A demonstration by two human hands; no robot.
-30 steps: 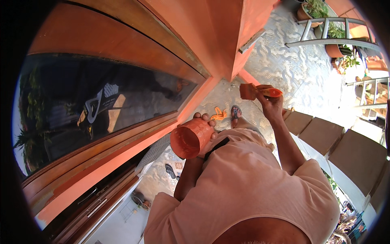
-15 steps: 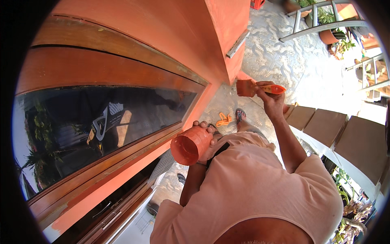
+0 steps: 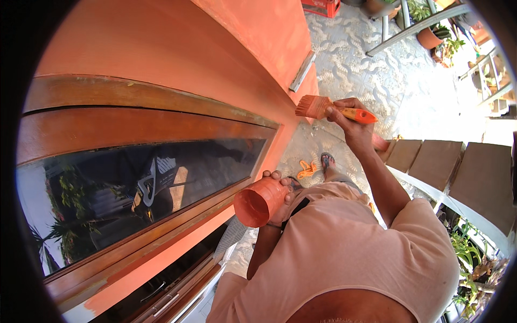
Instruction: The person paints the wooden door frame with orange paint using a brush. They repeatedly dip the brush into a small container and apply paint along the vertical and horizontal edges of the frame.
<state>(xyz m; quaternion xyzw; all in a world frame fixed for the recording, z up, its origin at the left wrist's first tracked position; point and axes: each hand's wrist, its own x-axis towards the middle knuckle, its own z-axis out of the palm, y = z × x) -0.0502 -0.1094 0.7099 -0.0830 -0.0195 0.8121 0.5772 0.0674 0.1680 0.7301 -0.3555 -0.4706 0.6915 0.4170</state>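
My right hand (image 3: 349, 119) grips a wide paintbrush (image 3: 355, 114) by its orange handle. Its bristles are coated in orange-red paint and their tips are close to the orange wall corner (image 3: 285, 81); whether they touch it I cannot tell. My left hand (image 3: 285, 200) is wrapped round a cylindrical paint container (image 3: 259, 203), tilted so that its open mouth faces left. Orange paint coats its inside; how much it holds is hard to make out. Beside the container is a window with a brown wooden frame (image 3: 177, 215) and dark reflecting glass (image 3: 204, 167).
An orange cloth (image 3: 307, 169) lies on the patterned floor (image 3: 344, 59) near my feet. A small metal strip (image 3: 302, 71) sticks out from the wall corner. Brown panels (image 3: 425, 161) run along the right. Metal rails (image 3: 414, 29), potted plants (image 3: 429, 37) and a red crate (image 3: 322, 7) stand farther off.
My right hand has moved the brush left and slightly up, its bristles now nearer the wall corner. The view has shifted, and the container is still in my left hand.
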